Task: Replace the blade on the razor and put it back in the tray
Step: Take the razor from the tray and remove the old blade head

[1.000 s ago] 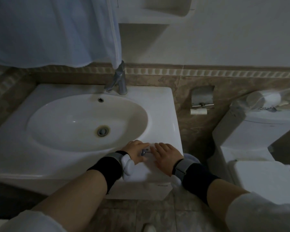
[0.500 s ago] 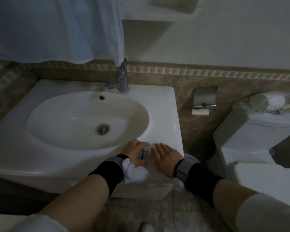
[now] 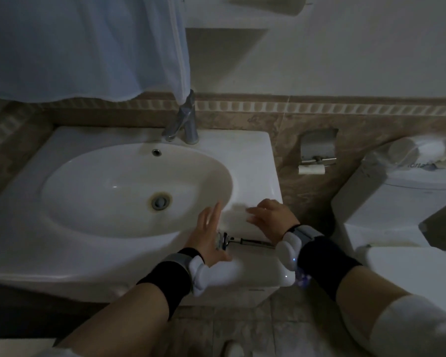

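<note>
A dim bathroom, seen from above by the person wearing the camera. A white sink (image 3: pixel 62 155) fills the left and middle of the view, with a metal tap (image 3: pixel 184 119) at its back edge.

The razor (image 3: pixel 242 240) lies flat on the sink's front right ledge. Its head points left towards the basin and its thin metal handle runs right.

The left hand (image 3: pixel 207 233) is over the sink's front rim, just left of the razor's head. Its fingers are straight and spread, released and grasping nothing; its palm partly hides the razor's head.

The right hand (image 3: pixel 271 217) is above the sink's right ledge, just behind the razor's handle. Its fingers are bent downwards and blurred, so it is not clear whether they hold anything. A pale smear on the ledge beside them is too blurred to name.

Both wrists wear dark bands with white devices.

A pale blue cloth (image 3: pixel 83 47) hangs above the sink's back. A wall paper holder (image 3: pixel 318 148) and a white toilet (image 3: pixel 397 202) are to the sink's right.
</note>
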### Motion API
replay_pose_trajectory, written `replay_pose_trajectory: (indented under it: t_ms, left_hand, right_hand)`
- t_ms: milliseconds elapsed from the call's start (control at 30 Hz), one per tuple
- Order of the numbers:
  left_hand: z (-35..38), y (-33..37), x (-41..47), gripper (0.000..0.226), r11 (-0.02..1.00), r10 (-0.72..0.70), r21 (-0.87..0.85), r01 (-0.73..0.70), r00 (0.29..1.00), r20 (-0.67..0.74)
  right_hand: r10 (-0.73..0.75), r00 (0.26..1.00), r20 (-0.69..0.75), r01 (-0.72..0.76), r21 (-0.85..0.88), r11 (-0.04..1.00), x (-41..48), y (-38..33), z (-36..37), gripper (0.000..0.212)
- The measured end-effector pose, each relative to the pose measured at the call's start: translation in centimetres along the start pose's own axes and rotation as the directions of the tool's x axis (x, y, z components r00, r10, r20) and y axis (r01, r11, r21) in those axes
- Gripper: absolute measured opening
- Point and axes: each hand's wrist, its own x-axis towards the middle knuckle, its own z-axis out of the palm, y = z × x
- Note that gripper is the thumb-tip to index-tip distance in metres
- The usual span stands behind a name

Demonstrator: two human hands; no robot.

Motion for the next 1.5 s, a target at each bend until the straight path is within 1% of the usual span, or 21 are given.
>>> replay_pose_trajectory:
  t_ms: [67, 167, 233, 300, 400, 467, 533, 600, 633, 667, 733, 767, 833, 900, 1033, 1133, 1200, 1233, 1267, 1333, 1500]
  left_hand:
    - [0.3, -0.3, 0.0, 0.116, 1.000, -0.003, -0.019, 0.003, 1.000, -0.009]
    - [0.6, -0.8, -0.1, 0.090, 0.999, -0.008, -0.046, 0.008, 1.000, -0.012]
    - [0.7, -1.0, -0.1, 0.078, 0.999, -0.023, -0.045, 0.023, 1.000, -0.003]
    - [0.8, -1.1, -0.1, 0.074, 0.998, -0.051, -0.048, 0.051, 0.999, -0.004]
    - [0.7, -1.0, -0.1, 0.071, 0.997, -0.074, -0.019, 0.074, 0.997, -0.029]
    - [0.6, -1.0, -0.2, 0.070, 0.997, -0.079, 0.023, 0.080, 0.996, -0.038]
    - [0.4, -1.0, -0.3, 0.069, 0.996, -0.083, 0.042, 0.084, 0.996, -0.032]
    - [0.4, -1.0, -0.3, 0.068, 0.995, -0.095, 0.035, 0.096, 0.995, -0.026]
    - [0.4, -1.0, -0.4, 0.068, 0.995, -0.099, 0.028, 0.100, 0.995, -0.027]
    - [0.4, -1.0, -0.4, 0.067, 0.994, -0.100, 0.028, 0.101, 0.995, -0.030]
    - [0.5, -1.0, -0.5, 0.067, 0.994, -0.105, 0.039, 0.106, 0.994, -0.039]
    - [0.5, -1.0, -0.5, 0.067, 0.993, -0.110, 0.041, 0.112, 0.993, -0.047]
    - [0.5, -1.1, -0.7, 0.066, 0.991, -0.126, 0.033, 0.129, 0.990, -0.061]
    - [0.4, -1.0, -0.9, 0.066, 0.990, -0.137, 0.023, 0.138, 0.988, -0.068]
    - [0.2, -0.6, -1.1, 0.069, 0.990, -0.136, 0.036, 0.138, 0.989, -0.052]
    - [0.0, -0.3, -1.3, 0.084, 0.987, -0.154, 0.035, 0.156, 0.987, -0.035]
    - [-0.2, -0.1, -1.6, 0.098, 0.988, -0.155, -0.003, 0.155, 0.986, -0.064]
    - [-0.4, 0.0, -1.8, 0.100, 0.989, -0.149, -0.026, 0.147, 0.984, -0.094]
    - [-0.6, 0.0, -1.9, 0.097, 0.989, -0.143, -0.050, 0.138, 0.982, -0.121]
    - [-1.1, 0.0, -2.2, 0.083, 0.989, -0.127, -0.098, 0.114, 0.982, -0.138]
    - [-2.1, 0.4, -2.4, 0.054, 0.983, -0.040, -0.182, 0.026, 0.996, -0.075]
  right_hand:
    - [0.108, 0.994, 0.020, -0.108, 0.026, 0.994, 0.7, 0.0, 0.5, 0.038]
    - [0.258, 0.960, 0.107, -0.271, 0.140, 0.952, 2.1, -0.1, 1.1, 0.038]
    - [0.308, 0.944, 0.116, -0.326, 0.211, 0.922, 2.6, 0.0, 1.0, 0.038]
    - [0.328, 0.939, 0.106, -0.344, 0.227, 0.911, 2.9, 0.3, 1.0, 0.036]
    - [0.328, 0.934, 0.142, -0.346, 0.130, 0.929, 2.9, 0.5, 1.0, 0.034]
    - [0.335, 0.934, 0.125, -0.348, 0.097, 0.933, 2.5, 0.4, 1.2, 0.034]
    - [0.354, 0.935, 0.028, -0.354, 0.126, 0.927, 1.8, 0.2, 1.1, 0.035]
    - [0.331, 0.939, -0.095, -0.306, 0.214, 0.928, 1.0, -0.5, 0.7, 0.032]
    - [0.300, 0.950, -0.087, -0.272, 0.246, 0.930, 0.6, -1.0, 0.5, 0.030]
    - [0.264, 0.964, -0.020, -0.251, 0.249, 0.936, 0.2, -1.5, 0.3, 0.029]
    - [0.197, 0.963, 0.185, -0.227, 0.164, 0.960, -0.5, -2.3, 0.6, 0.029]
    - [0.175, 0.951, 0.255, -0.209, 0.115, 0.971, -0.6, -2.5, 0.9, 0.029]
    - [0.143, 0.933, 0.329, -0.167, 0.046, 0.985, -0.6, -2.7, 1.4, 0.031]
    - [0.109, 0.935, 0.338, -0.120, 0.012, 0.993, -0.7, -2.8, 1.9, 0.033]
    - [0.099, 0.945, 0.313, -0.086, -0.055, 0.995, -0.7, -3.1, 2.5, 0.034]
    - [0.100, 0.952, 0.289, -0.101, -0.009, 0.995, -0.8, -2.9, 2.6, 0.033]
    - [0.108, 0.963, 0.248, -0.123, 0.045, 0.991, -0.9, -2.7, 2.6, 0.031]
    - [0.118, 0.969, 0.218, -0.137, 0.073, 0.988, -1.1, -2.7, 2.6, 0.030]
    - [0.131, 0.973, 0.191, -0.152, 0.102, 0.983, -1.3, -2.6, 2.4, 0.029]
    - [0.141, 0.977, 0.157, -0.165, 0.148, 0.975, -1.7, -2.7, 2.1, 0.029]
    - [0.102, 0.992, 0.071, -0.117, 0.252, 0.961, -2.5, -3.2, 1.6, 0.027]
